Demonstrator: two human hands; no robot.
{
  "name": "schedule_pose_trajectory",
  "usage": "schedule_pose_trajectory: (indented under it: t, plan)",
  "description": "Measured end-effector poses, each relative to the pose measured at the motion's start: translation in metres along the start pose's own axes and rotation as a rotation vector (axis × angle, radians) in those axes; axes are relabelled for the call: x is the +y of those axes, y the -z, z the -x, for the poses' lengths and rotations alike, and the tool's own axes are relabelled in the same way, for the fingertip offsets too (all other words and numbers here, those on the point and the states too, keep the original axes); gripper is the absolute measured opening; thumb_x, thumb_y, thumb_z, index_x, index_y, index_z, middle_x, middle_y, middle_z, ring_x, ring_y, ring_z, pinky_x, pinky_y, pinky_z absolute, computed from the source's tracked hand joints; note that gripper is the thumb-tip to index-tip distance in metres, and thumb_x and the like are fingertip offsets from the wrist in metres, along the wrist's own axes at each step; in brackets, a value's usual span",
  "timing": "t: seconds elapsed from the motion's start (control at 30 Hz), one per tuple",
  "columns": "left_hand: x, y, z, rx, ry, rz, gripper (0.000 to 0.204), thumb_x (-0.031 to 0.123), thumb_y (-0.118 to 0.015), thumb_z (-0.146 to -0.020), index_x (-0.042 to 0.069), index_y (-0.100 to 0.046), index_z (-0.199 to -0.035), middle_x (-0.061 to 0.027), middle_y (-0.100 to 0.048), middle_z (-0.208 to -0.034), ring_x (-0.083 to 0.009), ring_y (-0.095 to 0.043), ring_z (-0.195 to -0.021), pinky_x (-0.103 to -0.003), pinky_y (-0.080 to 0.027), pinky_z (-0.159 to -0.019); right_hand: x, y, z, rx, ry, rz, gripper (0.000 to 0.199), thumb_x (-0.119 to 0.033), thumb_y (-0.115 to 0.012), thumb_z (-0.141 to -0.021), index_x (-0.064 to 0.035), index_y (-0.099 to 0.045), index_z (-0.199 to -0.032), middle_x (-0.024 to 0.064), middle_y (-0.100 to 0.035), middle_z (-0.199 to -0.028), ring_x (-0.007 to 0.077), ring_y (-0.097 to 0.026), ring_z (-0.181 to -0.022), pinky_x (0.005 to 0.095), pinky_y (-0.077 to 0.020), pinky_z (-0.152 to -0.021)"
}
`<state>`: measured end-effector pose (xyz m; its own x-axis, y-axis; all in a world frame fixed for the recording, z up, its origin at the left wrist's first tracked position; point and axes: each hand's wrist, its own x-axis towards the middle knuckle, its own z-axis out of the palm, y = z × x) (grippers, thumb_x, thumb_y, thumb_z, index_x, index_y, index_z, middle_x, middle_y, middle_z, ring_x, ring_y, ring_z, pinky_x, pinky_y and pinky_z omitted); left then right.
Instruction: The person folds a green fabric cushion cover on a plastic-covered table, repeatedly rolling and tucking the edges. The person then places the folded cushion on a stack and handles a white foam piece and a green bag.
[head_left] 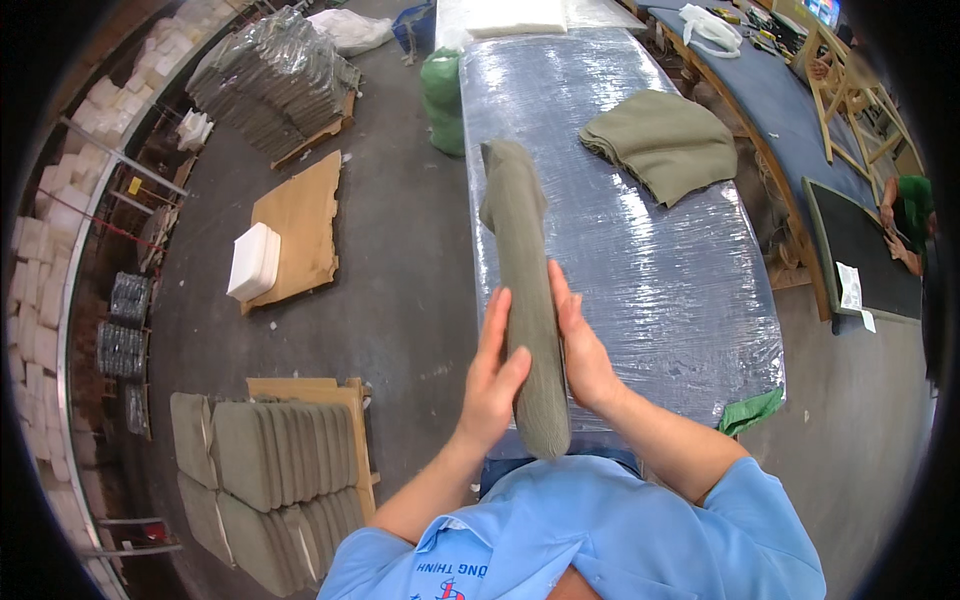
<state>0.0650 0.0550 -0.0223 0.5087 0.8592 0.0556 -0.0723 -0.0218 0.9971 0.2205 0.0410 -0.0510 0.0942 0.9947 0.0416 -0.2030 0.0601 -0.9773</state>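
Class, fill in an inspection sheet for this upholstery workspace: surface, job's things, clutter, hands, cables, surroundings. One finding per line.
Surface: long table wrapped in shiny plastic film.
Job's things: grey-green padded cushion held on edge between both palms, its cover loose at the far end.
Clutter: folded pile of grey-green fabric on the table; green scrap at its near corner.
Hands: left hand and right hand pressed flat against the cushion's sides.
Cables: nothing seen.
Surroundings: stacked finished cushions on a pallet at left, white foam block on board, another person at right.
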Motion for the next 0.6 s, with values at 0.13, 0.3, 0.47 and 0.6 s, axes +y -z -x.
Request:
schedule_pose_trajectory:
  t: [0.13, 0.3, 0.47, 0.6]
  plan:
    - [-0.002, 0.003, -0.032, 0.028, 0.018, 0.028, 0.072, 0.02, -0.047, -0.107, 0.003, -0.013, -0.167, -0.0195, -0.008, -0.175, -0.032, -0.005, -0.162, -0.044, -0.01, -0.13, -0.01, -0.003, -0.027, 0.034, 0.06, 0.055, 0.079, -0.056, -0.019, -0.112, 0.0012, -0.011, -0.166, 0.0196, -0.011, -0.174, 0.0326, -0.007, -0.162, 0.0408, -0.0088, -0.131]
    - [-0.011, -0.004, -0.031, 0.05, -0.06, -0.204, 0.079, 0.021, -0.046, -0.107, -0.002, 0.0, -0.166, -0.025, 0.003, -0.173, -0.0375, 0.006, -0.162, -0.049, -0.005, -0.13, 0.005, -0.011, -0.027, 0.04, 0.229, 0.2, 0.079, -0.055, -0.019, -0.112, 0.0027, -0.013, -0.166, 0.0215, -0.013, -0.174, 0.035, -0.008, -0.162, 0.0433, -0.0096, -0.13]
    - [-0.007, 0.007, -0.035, 0.023, -0.037, -0.327, 0.077, 0.027, -0.041, -0.11, 0.002, 0.004, -0.167, -0.022, -0.004, -0.174, -0.0326, -0.01, -0.161, -0.044, -0.016, -0.128, 0.01, -0.012, -0.037, 0.02, 0.27, 0.242, 0.085, -0.061, -0.019, -0.11, 0.0025, -0.014, -0.166, 0.0234, -0.012, -0.173, 0.0363, -0.008, -0.162, 0.0449, -0.0096, -0.13]
    - [-0.002, 0.024, -0.053, -0.021, -0.026, -0.265, 0.077, 0.034, -0.04, -0.111, 0.002, 0.002, -0.167, -0.0207, -0.004, -0.174, -0.0303, -0.009, -0.161, -0.042, -0.014, -0.129, 0.003, -0.003, -0.057, -0.016, 0.209, 0.241, 0.086, -0.063, -0.02, -0.109, 0.0011, -0.014, -0.166, 0.0226, -0.013, -0.173, 0.0358, -0.008, -0.162, 0.0447, -0.0092, -0.13]
